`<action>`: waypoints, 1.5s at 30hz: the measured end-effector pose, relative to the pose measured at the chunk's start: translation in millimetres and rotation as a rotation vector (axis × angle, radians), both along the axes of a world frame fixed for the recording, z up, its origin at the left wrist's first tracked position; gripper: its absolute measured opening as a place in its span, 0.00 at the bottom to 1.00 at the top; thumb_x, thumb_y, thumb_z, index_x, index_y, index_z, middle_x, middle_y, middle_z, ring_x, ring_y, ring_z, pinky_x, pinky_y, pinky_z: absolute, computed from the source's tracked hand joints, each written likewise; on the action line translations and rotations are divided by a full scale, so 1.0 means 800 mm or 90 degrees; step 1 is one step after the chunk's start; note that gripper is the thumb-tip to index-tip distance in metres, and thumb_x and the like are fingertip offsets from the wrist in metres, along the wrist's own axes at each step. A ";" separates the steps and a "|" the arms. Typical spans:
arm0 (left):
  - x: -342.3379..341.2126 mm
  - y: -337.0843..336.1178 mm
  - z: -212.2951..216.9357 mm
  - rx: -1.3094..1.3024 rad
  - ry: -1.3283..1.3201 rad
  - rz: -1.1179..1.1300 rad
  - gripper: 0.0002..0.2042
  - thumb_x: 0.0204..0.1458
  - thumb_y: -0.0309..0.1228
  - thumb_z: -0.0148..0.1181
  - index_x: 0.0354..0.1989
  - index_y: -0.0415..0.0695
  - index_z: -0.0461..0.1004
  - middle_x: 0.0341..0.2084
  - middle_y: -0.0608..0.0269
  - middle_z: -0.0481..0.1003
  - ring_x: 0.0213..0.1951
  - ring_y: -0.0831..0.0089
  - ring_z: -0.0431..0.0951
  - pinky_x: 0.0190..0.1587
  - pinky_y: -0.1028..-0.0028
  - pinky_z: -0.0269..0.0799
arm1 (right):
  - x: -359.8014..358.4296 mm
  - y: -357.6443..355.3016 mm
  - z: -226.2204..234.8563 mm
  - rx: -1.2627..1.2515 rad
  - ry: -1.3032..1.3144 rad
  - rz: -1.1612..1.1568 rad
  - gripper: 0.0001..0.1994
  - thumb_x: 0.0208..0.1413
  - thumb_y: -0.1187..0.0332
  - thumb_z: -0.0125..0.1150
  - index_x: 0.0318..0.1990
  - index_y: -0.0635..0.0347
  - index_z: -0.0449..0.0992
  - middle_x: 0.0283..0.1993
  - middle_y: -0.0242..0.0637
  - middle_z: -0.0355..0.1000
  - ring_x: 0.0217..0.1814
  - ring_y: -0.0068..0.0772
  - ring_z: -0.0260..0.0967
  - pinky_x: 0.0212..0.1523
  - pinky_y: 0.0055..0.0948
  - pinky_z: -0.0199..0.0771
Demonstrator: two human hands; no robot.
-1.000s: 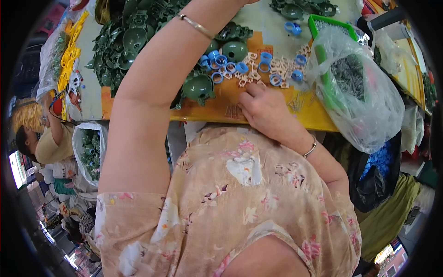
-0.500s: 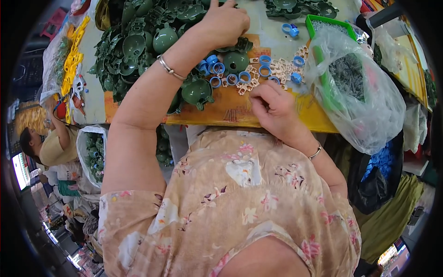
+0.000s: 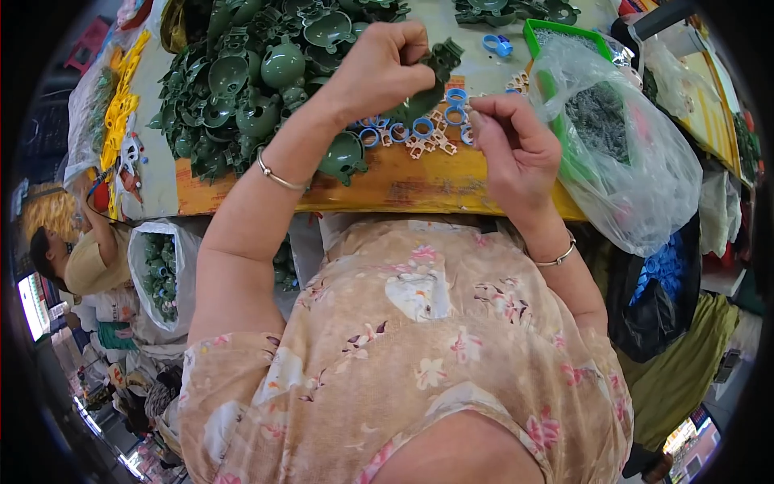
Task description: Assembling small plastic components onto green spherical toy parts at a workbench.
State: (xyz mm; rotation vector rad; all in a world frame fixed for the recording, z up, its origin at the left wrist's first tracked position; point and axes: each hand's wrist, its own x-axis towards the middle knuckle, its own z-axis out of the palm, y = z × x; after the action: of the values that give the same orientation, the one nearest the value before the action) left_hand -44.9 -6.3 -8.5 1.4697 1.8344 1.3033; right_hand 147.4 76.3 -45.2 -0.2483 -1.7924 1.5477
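My left hand (image 3: 385, 77) is closed around a dark green plastic part (image 3: 442, 63), raised over the worktable; the palm hides much of it. To its right, my right hand (image 3: 524, 157) is closed in a pinch, thumb against fingers, above the table's front part. Whatever sits between those fingertips is too small to make out. Blue rings (image 3: 423, 127) and small cream-coloured plastic pieces (image 3: 435, 143) lie loose below and between the two hands. A rounded green shell (image 3: 343, 156) rests near my left wrist.
A big heap of green shells (image 3: 230, 77) covers the table's left. On the right stand a green tray (image 3: 528, 36) of small metal parts and a clear plastic bag (image 3: 653, 177). Yellow parts (image 3: 121, 105) line the left edge. Another person (image 3: 89, 258) is at far left.
My left hand has come back from the far side of the heap, bringing a green part. My right hand has risen and shifted right, away from the table's front edge.
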 end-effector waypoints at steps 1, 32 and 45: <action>0.009 -0.001 -0.005 0.003 -0.053 -0.002 0.12 0.42 0.20 0.57 0.21 0.43 0.57 0.20 0.77 0.53 0.25 0.86 0.52 0.25 0.81 0.50 | -0.003 0.004 0.001 0.001 -0.003 -0.002 0.06 0.56 0.84 0.57 0.40 0.67 0.75 0.34 0.28 0.68 0.33 0.14 0.65 0.32 0.15 0.66; 0.049 0.002 -0.041 -0.095 0.030 -0.075 0.19 0.44 0.15 0.48 0.47 0.30 0.73 0.30 0.68 0.75 0.35 0.82 0.72 0.38 0.78 0.71 | -0.010 0.024 -0.030 0.272 -0.058 -0.117 0.05 0.48 0.77 0.68 0.33 0.63 0.78 0.27 0.38 0.71 0.27 0.33 0.71 0.28 0.27 0.69; -0.018 0.130 0.055 0.110 -0.170 -0.064 0.28 0.51 0.41 0.64 0.52 0.31 0.67 0.45 0.49 0.74 0.46 0.67 0.74 0.48 0.71 0.69 | -0.015 -0.026 -0.035 0.539 -0.140 0.169 0.07 0.47 0.73 0.60 0.35 0.55 0.75 0.33 0.39 0.67 0.29 0.41 0.72 0.28 0.36 0.72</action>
State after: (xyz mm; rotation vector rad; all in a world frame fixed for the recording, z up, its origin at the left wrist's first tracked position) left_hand -59.0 97.4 35.4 1.3762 1.4907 1.5562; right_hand 135.8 55.3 -73.1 0.2499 -2.5587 0.8104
